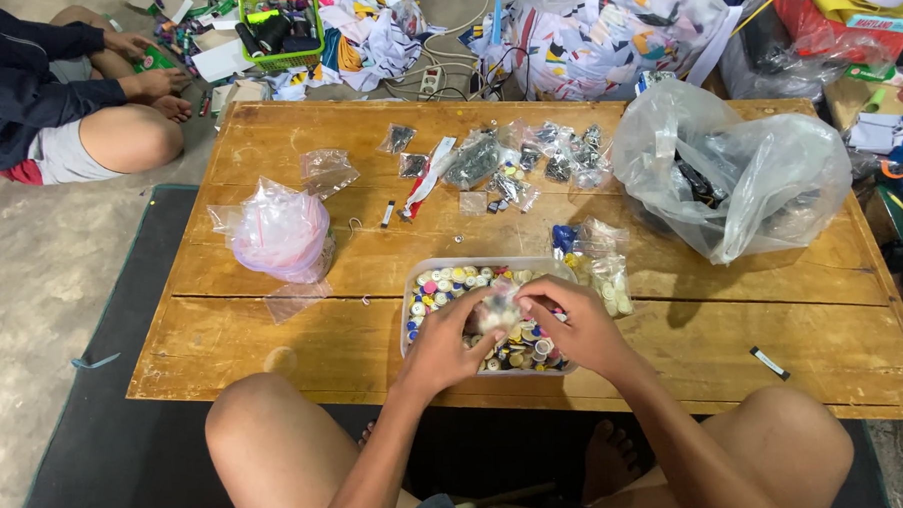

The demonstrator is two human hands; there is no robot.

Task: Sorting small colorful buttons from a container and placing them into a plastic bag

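— both hands pinch one thing: the left hand [445, 346] and the right hand [572, 330] meet on a small clear plastic bag [498, 313], fingers closed on it from either side.

— where is that bag?

— held just above a clear plastic tub [413, 285] full of mixed coloured buttons [443, 284], at the near edge of the low wooden table [275, 350]. what the bag contains is too blurred to tell.

— and just beside the tub?

— to its right, touching it, small clear packets of pale and blue buttons [597, 264]. to its left, a knotted pinkish bundle of clear bags [279, 233], with a flat empty bag [295, 298] lying under its near side.

— farther out?

— mid-table, a scatter of little packets holding dark small parts [528, 161], a red-and-white strip [424, 180] and another loose clear bag [326, 170]. on the right a big crumpled clear sack [759, 173] with dark things inside. near the right front corner, well apart from the hands, a small dark-and-white tag [770, 363].

— beyond the table?

— another person [36, 98] sits on the floor at the far left, hands down among bits, next to a green basket [283, 58] and a heap of coloured scraps [584, 39].
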